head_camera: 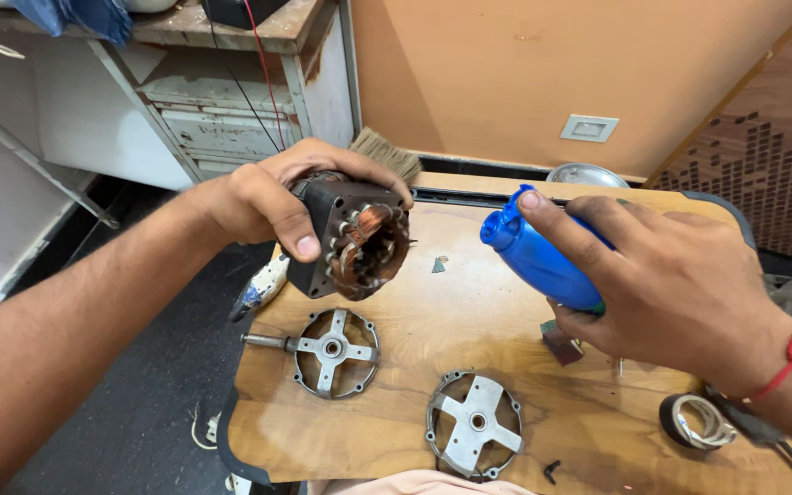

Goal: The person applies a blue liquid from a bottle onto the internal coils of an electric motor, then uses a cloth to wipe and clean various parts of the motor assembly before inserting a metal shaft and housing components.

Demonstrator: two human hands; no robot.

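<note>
Blue bottle (543,261) in right hand (680,284); left hand (263,202) holds motor stator (355,238).

The motor core (350,236) is a dark, blocky square body with coppery brown wire coils showing around its round open end. It sits tilted in the grip of the left hand (263,197), open end turned toward the right hand (680,284). The blue bottle (543,259) is smooth plastic with a ridged cap, lying slanted in the right hand, its cap end pointing at the motor core, just apart from it.
</note>
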